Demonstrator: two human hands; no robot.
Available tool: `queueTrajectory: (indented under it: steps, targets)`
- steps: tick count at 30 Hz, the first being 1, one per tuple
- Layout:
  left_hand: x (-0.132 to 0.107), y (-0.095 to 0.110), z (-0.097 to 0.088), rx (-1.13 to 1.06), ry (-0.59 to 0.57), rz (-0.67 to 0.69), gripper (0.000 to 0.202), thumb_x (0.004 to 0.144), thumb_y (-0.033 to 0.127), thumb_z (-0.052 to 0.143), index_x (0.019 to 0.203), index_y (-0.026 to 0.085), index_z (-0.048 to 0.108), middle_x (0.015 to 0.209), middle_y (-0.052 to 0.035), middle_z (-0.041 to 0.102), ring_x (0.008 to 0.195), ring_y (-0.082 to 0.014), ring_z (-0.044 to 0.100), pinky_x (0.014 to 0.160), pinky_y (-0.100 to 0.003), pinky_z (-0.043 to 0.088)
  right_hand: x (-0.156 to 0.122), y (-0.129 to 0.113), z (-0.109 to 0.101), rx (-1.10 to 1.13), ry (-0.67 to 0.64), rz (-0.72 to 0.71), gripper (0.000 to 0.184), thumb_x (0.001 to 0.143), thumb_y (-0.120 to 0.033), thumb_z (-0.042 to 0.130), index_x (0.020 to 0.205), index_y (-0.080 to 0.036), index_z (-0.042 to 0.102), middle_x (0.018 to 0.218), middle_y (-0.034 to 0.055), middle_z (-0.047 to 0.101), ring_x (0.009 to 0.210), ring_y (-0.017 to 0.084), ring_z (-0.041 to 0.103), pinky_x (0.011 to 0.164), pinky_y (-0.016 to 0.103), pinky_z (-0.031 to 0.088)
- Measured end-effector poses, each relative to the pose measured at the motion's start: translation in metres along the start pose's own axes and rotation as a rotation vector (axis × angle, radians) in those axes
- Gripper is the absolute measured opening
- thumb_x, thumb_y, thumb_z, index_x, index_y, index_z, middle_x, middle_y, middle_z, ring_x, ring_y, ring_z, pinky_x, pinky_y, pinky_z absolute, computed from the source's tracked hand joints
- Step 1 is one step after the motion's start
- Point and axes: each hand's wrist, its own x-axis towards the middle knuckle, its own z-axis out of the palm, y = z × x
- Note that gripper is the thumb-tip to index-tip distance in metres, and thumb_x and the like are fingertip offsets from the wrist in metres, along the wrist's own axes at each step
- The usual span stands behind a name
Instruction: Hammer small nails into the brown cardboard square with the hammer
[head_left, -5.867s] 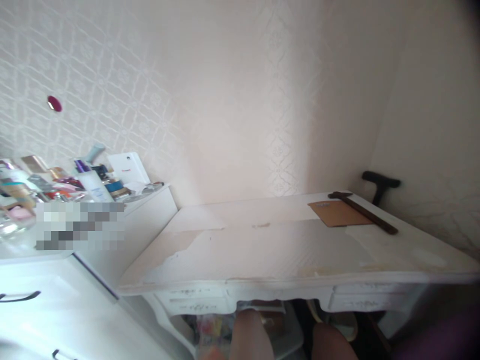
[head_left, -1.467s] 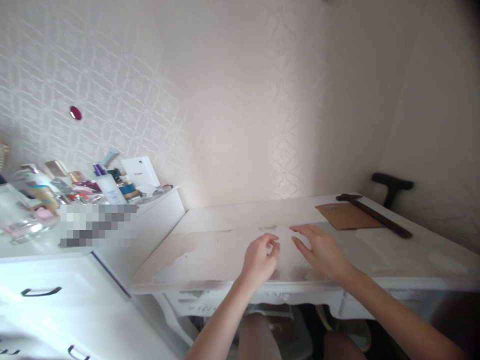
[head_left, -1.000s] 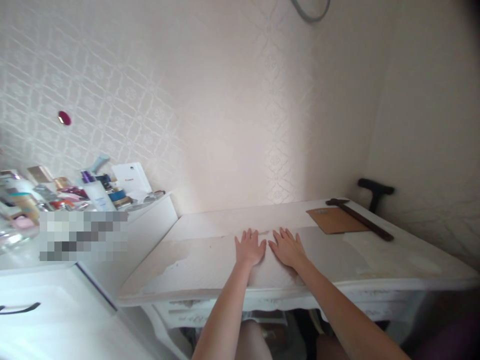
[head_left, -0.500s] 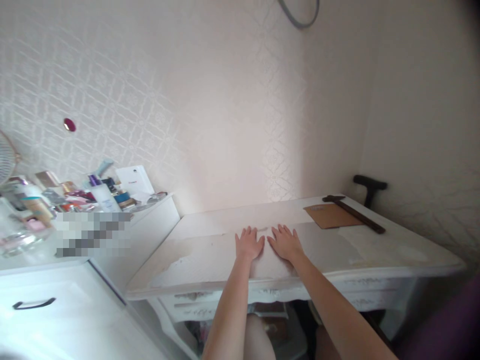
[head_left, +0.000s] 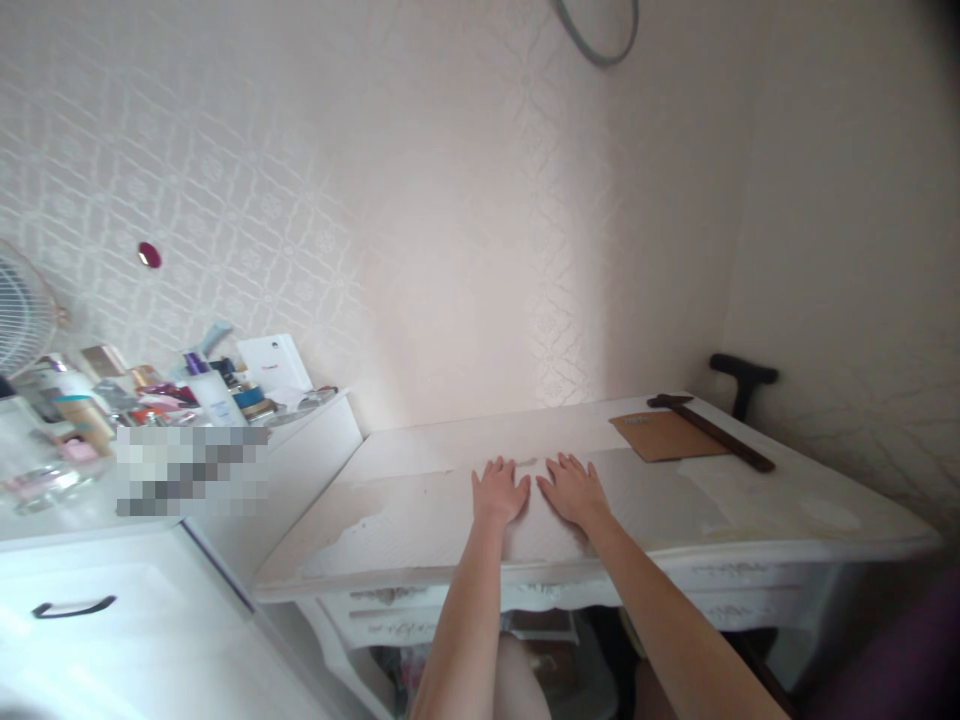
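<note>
Both palms rest face down on the worn white table point(head_left: 420, 520), side by side with a small gap between the thumbs. My left hand point(head_left: 500, 492) lies flat with its fingers spread and holds nothing. Equally flat and spread, my right hand point(head_left: 574, 490) touches the tabletop to the right of it. Further right on the table is a brown paper sheet or envelope point(head_left: 660, 440). A hammer point(head_left: 720, 432) with a dark handle lies across its right edge, its head toward the wall.
To the left stands a white cabinet point(head_left: 97, 570) crowded with bottles point(head_left: 214, 395), a white box point(head_left: 277, 365) and a fan point(head_left: 26, 310). Behind the table's right end a black T-shaped handle point(head_left: 742, 375) sticks up. A grey cable loop point(head_left: 604, 60) hangs on the wall.
The view has shifted slightly, so everything sits a little lower or further right. Both hands stay flat in the same place on the table.
</note>
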Motion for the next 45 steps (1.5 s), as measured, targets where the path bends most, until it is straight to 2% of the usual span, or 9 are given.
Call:
queueTrajectory:
  steps: [17,45]
  targets:
    - [-0.0027,0.0012,-0.0019,-0.018,0.025,-0.004,0.048,0.092,0.045,0.034,0.132,0.023,0.049,0.145,-0.0075,0.041,0.136,-0.0248,0.031,0.111,-0.052,0.02,-0.0016,-0.0006,-0.0016,0.0,0.007,-0.002,0.053,0.094,-0.043,0.032,0.136,-0.015,0.046,0.147,0.0148,0.035,0.136,0.028,0.026,0.108,0.05,0.016]
    - [-0.004,0.0016,-0.0028,-0.015,0.027,0.008,0.047,0.092,0.044,0.034,0.131,0.021,0.049,0.145,-0.0081,0.041,0.135,-0.0251,0.032,0.11,-0.051,0.021,-0.0036,-0.0012,-0.0049,0.003,0.013,-0.003,0.051,0.093,-0.042,0.033,0.133,-0.014,0.049,0.146,0.0153,0.037,0.135,0.027,0.028,0.108,0.048,0.016]
